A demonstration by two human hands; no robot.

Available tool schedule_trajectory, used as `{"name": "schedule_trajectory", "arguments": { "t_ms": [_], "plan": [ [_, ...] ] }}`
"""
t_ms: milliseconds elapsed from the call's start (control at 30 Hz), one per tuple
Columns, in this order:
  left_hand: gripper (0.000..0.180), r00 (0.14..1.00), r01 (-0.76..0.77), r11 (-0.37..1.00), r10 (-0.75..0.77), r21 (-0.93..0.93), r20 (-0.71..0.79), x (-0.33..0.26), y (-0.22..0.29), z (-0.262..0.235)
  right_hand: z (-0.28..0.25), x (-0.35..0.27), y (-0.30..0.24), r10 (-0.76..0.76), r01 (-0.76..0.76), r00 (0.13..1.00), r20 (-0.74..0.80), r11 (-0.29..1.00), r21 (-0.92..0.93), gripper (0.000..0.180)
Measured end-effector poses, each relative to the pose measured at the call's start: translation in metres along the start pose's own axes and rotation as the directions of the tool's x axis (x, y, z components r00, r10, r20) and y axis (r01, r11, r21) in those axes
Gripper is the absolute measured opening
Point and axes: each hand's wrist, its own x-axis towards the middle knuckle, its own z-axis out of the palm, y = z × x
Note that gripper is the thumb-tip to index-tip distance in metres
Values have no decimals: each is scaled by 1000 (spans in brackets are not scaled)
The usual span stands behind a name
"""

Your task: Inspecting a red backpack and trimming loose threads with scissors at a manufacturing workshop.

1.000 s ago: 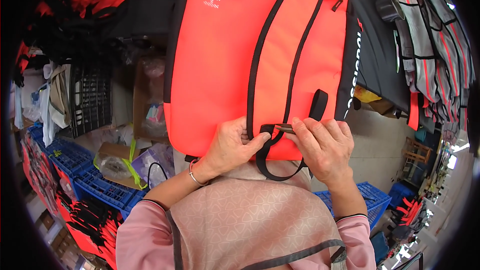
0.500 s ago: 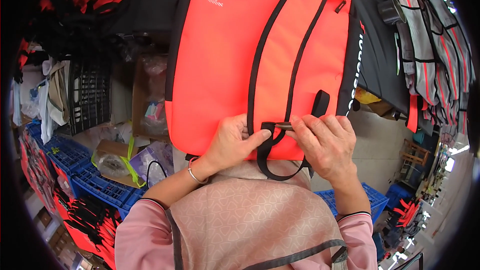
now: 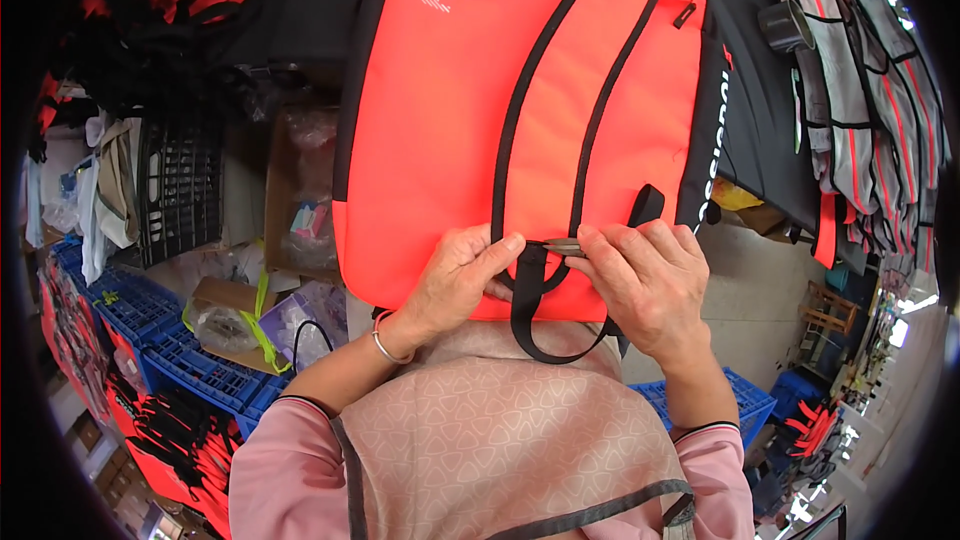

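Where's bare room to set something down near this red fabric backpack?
On the backpack, between its black left edge and red padded strap; grey floor between backpack and brown wooden frame. Crowded: left hand, right hand, black webbing strap and slim metal tool cluster together.

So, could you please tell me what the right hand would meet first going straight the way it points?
Led by its metal tool, the right hand would probably first meet the black webbing by the tip, though depth is unclear.
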Motion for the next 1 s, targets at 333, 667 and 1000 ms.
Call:
{"name": "schedule_trajectory", "arguments": {
  "t_ms": [333, 667, 1000],
  "plan": [
    [34, 998, -37, 995, 42, 98, -46, 1, -3, 1, 1, 8, 0, -89, 89, 995, 37, 996, -17, 23],
    [32, 985, -158, 956, 169, 249, -25, -3, -11, 3, -10, 27, 2, -170, 163, 958, 232, 985, 46, 24],
    [31, 980, -171, 947, 192, 274, -54, -1, -12, 5, 2, 29, 17, -96, 32, 958, 271, 973, 230, 21]
  ]
}}
